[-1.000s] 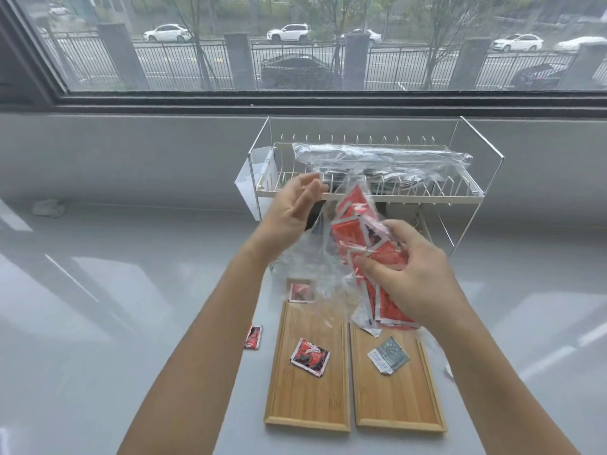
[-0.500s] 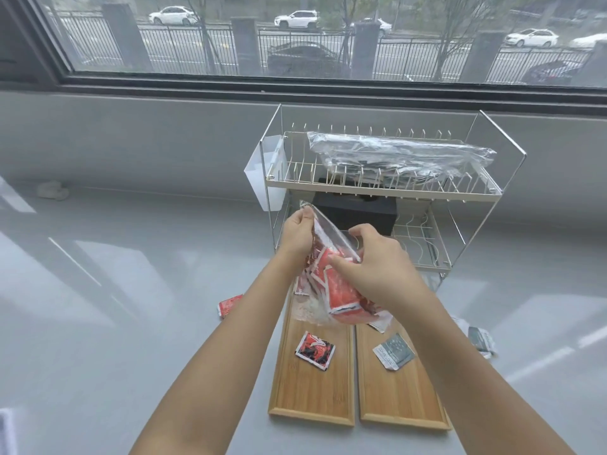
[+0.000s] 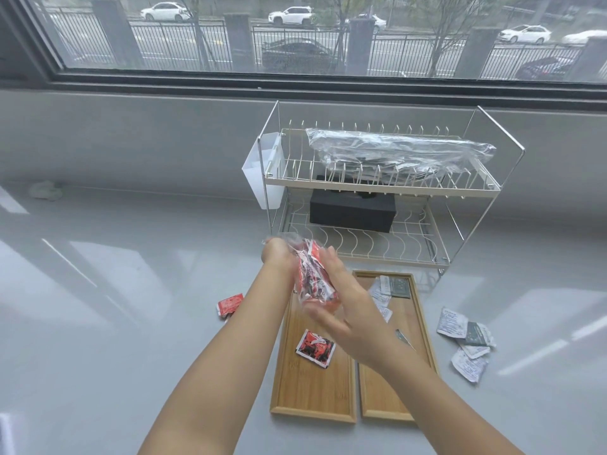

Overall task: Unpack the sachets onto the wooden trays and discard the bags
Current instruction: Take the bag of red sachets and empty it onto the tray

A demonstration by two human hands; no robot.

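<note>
A clear plastic bag of red sachets (image 3: 312,277) is held upright above the far end of the left wooden tray (image 3: 312,389). My left hand (image 3: 279,256) pinches the bag's top. My right hand (image 3: 341,307) presses on its right side and bottom, blurred with motion. One red sachet (image 3: 314,348) lies on the left tray. The right wooden tray (image 3: 387,389) carries white and dark sachets (image 3: 391,289) at its far end. Another clear bag with dark sachets (image 3: 397,152) lies on the wire rack's top shelf.
The two-tier wire rack (image 3: 387,188) stands just behind the trays, with a black box (image 3: 351,210) on its lower shelf and a white caddy (image 3: 262,172) on its left. A red sachet (image 3: 230,303) lies left of the trays, several white and dark sachets (image 3: 466,339) to the right.
Both hands lowered the bag of red sachets from in front of the rack to just above the trays. My right hand shifted from the bag's front to its side and bottom.
</note>
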